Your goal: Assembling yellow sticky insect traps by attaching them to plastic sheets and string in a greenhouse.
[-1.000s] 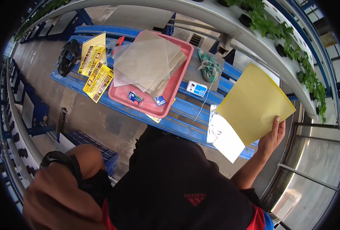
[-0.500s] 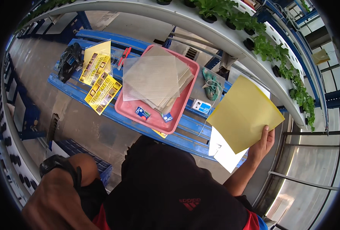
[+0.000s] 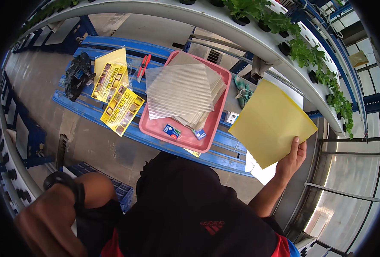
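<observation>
My right hand [image 3: 294, 156] grips the lower right edge of a yellow sheet [image 3: 273, 122], thumb on its face, and holds it up over the right end of the bench. White sheets [image 3: 262, 170] show partly beneath it. At the lower left my left hand [image 3: 48, 225] is raised close to the view on a bent arm, a black watch on its wrist. Its fingers are hidden or blurred. A pink tray [image 3: 145, 125] holds a stack of ribbed translucent sheets [image 3: 179, 92] and two small blue-and-white packets [image 3: 172, 131].
Left of the tray on the blue slatted bench [image 3: 218, 158] are yellow printed packs [image 3: 122, 110], red-handled pliers [image 3: 143, 67] and a black plastic bag [image 3: 77, 77]. Right of it lie a green bundle [image 3: 242, 92] and a small white box [image 3: 231, 117]. White channels with leafy plants [image 3: 299, 51] border the far side.
The bench and tray have shifted slightly right in view. The yellow sheet now covers more of the white sheets and small box. My left hand has moved slightly toward the lower left.
</observation>
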`<state>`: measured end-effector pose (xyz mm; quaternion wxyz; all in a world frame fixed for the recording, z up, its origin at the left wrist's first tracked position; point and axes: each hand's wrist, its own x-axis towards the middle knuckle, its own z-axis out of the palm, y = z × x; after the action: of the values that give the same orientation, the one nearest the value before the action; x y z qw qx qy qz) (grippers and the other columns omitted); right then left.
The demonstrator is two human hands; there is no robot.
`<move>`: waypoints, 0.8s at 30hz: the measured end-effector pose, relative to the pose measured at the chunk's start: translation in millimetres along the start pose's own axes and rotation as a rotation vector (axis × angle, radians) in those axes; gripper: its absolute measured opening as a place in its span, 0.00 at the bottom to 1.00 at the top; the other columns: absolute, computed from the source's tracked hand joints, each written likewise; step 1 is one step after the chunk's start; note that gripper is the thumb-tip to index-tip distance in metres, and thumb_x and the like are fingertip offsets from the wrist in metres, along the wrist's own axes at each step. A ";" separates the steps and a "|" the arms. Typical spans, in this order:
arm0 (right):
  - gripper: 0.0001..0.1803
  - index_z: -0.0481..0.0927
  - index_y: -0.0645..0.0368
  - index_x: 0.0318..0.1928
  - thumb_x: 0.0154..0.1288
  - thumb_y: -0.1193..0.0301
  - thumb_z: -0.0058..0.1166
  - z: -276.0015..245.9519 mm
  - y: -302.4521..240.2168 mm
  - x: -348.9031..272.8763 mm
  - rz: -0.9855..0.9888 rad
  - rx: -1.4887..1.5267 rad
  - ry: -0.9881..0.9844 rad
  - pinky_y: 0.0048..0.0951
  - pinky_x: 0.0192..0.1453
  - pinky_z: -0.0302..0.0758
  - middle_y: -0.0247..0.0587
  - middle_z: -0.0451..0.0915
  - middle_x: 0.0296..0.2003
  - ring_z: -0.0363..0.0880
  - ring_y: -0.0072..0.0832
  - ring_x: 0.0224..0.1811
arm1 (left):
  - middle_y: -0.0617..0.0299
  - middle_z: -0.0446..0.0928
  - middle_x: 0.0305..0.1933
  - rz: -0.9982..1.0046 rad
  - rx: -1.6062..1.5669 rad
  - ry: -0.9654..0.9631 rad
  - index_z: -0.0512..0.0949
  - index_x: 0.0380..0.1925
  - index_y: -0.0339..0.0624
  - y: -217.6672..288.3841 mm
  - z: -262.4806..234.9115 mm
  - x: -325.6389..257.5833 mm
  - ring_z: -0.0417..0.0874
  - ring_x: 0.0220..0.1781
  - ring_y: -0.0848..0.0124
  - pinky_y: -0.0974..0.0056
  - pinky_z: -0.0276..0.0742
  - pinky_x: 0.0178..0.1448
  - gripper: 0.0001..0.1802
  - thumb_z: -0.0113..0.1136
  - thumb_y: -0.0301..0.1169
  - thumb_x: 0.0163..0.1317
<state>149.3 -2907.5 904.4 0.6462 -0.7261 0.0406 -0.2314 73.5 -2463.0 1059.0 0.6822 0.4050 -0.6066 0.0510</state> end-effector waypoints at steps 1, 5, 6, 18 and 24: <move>0.15 0.76 0.67 0.51 0.76 0.67 0.46 4.9 -2.2 0.6 0.007 0.013 -0.001 0.19 0.41 0.73 0.38 0.82 0.40 0.78 0.18 0.38 | 0.72 0.80 0.34 0.072 -0.003 0.114 0.82 0.34 0.52 7.0 3.2 -33.4 0.79 0.35 0.84 0.84 0.74 0.41 0.03 0.65 0.33 0.60; 0.15 0.78 0.68 0.48 0.75 0.67 0.49 29.2 -6.4 -15.5 0.034 -0.026 -0.037 0.18 0.41 0.72 0.36 0.82 0.37 0.78 0.17 0.37 | 0.62 0.76 0.28 -0.451 0.641 0.874 0.77 0.31 0.35 -74.2 3.5 -91.7 0.76 0.29 0.72 0.69 0.70 0.36 0.09 0.62 0.31 0.59; 0.14 0.78 0.68 0.47 0.75 0.67 0.49 40.9 -7.5 -20.7 0.034 -0.017 -0.042 0.18 0.41 0.72 0.36 0.82 0.36 0.78 0.17 0.36 | 0.69 0.76 0.33 -0.672 0.711 0.905 0.79 0.32 0.41 -104.3 -4.5 -96.5 0.74 0.36 0.80 0.71 0.69 0.40 0.04 0.60 0.29 0.63; 0.10 0.82 0.66 0.45 0.72 0.72 0.53 116.6 4.7 -52.4 0.145 -0.080 -0.236 0.16 0.36 0.70 0.32 0.83 0.33 0.76 0.12 0.32 | 0.57 0.74 0.50 -0.678 1.048 0.587 0.76 0.47 0.34 -194.9 9.3 -125.0 0.78 0.48 0.71 0.68 0.76 0.49 0.20 0.70 0.32 0.58; 0.22 0.83 0.60 0.53 0.56 0.87 0.57 175.6 -23.9 -63.8 -0.468 -0.302 -0.358 0.29 0.42 0.80 0.51 0.83 0.47 0.85 0.34 0.40 | 0.56 0.74 0.50 -0.523 0.278 0.949 0.72 0.49 0.30 -209.6 29.4 -76.9 0.78 0.50 0.72 0.68 0.76 0.54 0.22 0.69 0.25 0.58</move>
<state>155.0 -2719.2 899.0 0.4576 -0.8324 -0.2076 -0.2337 148.0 -2588.3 887.4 0.8106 0.5607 -0.1000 0.1363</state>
